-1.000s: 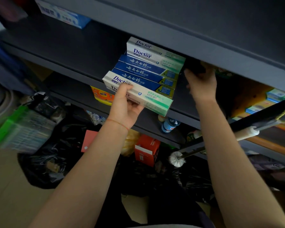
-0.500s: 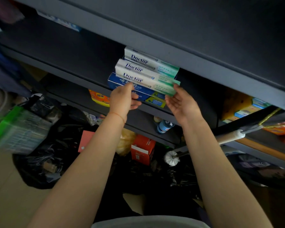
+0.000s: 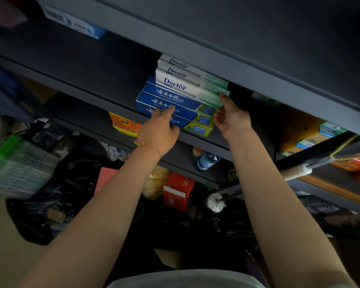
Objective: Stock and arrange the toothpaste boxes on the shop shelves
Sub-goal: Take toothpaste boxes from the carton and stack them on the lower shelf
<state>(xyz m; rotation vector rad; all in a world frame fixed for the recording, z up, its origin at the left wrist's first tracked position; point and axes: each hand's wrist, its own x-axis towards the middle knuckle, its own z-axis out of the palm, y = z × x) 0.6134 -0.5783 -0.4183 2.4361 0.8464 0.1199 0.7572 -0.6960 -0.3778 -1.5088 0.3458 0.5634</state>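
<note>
Overhead, you had dark grey metal shelves point(image 3: 104, 65) running in tiers across the view, with a cluttered floor beneath them: black plastic bags point(image 3: 50, 208), a red carton point(image 3: 178, 191), a white brush head point(image 3: 216, 202) and a green-edged clear crate point(image 3: 15, 169). A small bottle point(image 3: 206, 161) stood on a lower tier, and an orange packet point(image 3: 124, 124) lay just under the shelf you were working on. A blurred blue-and-white box point(image 3: 73, 22) sat far back at the upper left, its print unreadable, and the boxes at the far right point(image 3: 318, 136) were half hidden by the shelf edge. The stack of toothpaste boxes point(image 3: 181, 96) lay on the middle shelf, white "Doctor" boxes point(image 3: 187, 80) on top of blue ones point(image 3: 170, 104). Your left hand point(image 3: 158, 132) was below the stack's front, index finger stretched out and touching a blue box, the other fingers curled with nothing in them. Your right hand point(image 3: 231, 117) was at the stack's right end, fingers fairly straight, the tips against the green end of a white box; whether it pinched that box could not be made out.
</note>
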